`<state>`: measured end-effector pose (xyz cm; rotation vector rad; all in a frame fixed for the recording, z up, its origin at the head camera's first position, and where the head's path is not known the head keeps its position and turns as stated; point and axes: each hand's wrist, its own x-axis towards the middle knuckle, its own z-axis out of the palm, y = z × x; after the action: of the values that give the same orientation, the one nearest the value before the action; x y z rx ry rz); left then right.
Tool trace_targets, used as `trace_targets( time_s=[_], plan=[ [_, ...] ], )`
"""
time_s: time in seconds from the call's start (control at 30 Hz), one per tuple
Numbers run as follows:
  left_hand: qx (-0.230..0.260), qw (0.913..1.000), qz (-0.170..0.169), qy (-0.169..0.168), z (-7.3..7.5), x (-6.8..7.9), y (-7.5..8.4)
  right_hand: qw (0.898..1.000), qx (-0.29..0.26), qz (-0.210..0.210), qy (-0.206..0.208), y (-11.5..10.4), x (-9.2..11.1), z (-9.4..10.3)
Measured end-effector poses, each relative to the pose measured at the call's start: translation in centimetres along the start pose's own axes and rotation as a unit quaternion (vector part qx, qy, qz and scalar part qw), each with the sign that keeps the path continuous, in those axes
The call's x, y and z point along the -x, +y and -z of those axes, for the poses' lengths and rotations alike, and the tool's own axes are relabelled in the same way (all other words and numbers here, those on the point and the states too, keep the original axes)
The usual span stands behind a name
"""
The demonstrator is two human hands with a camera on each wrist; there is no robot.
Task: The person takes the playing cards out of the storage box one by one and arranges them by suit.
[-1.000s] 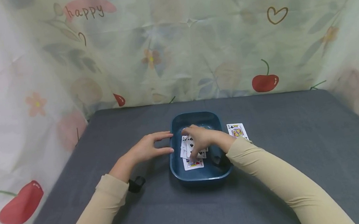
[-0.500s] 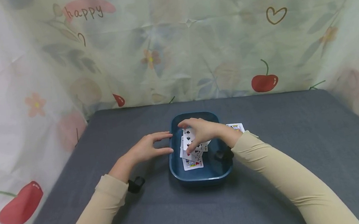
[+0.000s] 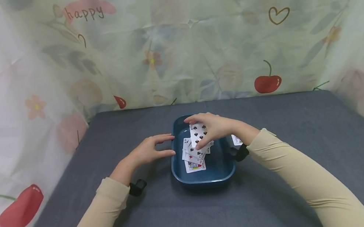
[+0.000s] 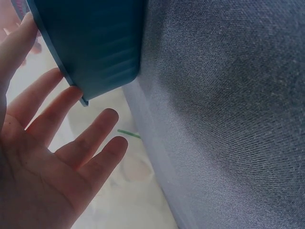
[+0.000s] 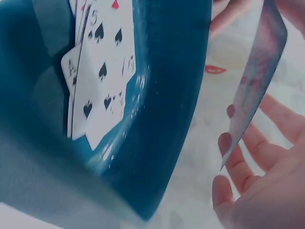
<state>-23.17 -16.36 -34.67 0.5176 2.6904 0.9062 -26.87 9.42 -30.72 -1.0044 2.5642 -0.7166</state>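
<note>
My right hand [image 3: 218, 125] pinches a spade playing card [image 3: 197, 133] between thumb and fingers over the dark blue tray [image 3: 222, 170]. From the right wrist, that card [image 5: 257, 81] appears nearly edge-on, raised beyond the tray wall. Inside the tray lies a loose, overlapping pile of playing cards [image 3: 193, 156], with a five of spades [image 5: 102, 71] on top. My left hand [image 3: 149, 149] has its fingers extended at the tray's left rim. The left wrist view shows fingertips [image 4: 74, 93] resting along that rim, holding nothing.
To the right of the tray, another playing card [image 3: 237, 140] lies on the grey cloth-covered table [image 3: 289, 124], mostly hidden behind my right wrist. A printed curtain [image 3: 193, 64] hangs behind the table and along both sides.
My right hand has lifted the spade card off the pile and moved up and right with it, uncovering more of the pile. My left hand stays at the rim.
</note>
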Motion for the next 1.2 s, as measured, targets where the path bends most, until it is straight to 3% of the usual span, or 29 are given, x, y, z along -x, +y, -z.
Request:
trace_targets(
  time_s=[0.17,0.5,0.67,0.93,1.2],
  plan=[
    [0.004,1.0000,0.002,0.003,-0.1,0.0,0.1,0.999,-0.021,0.023,0.027,0.9,1.2,0.9],
    [0.002,1.0000,0.002,0.003,0.0,0.1,0.1,0.997,-0.046,0.028,0.061,3.5,3.7,2.7],
    [0.003,1.0000,0.003,0.005,-0.2,0.1,0.1,0.997,-0.034,0.011,0.074,5.0,4.6,2.9],
    [-0.012,0.9989,-0.029,0.034,-1.1,-0.1,-0.3,0.995,-0.035,-0.012,0.093,6.4,6.0,2.9],
    [-0.014,0.9984,-0.024,0.049,-1.7,0.0,-0.2,0.993,-0.033,-0.024,0.109,7.8,7.5,2.9]
  ],
)
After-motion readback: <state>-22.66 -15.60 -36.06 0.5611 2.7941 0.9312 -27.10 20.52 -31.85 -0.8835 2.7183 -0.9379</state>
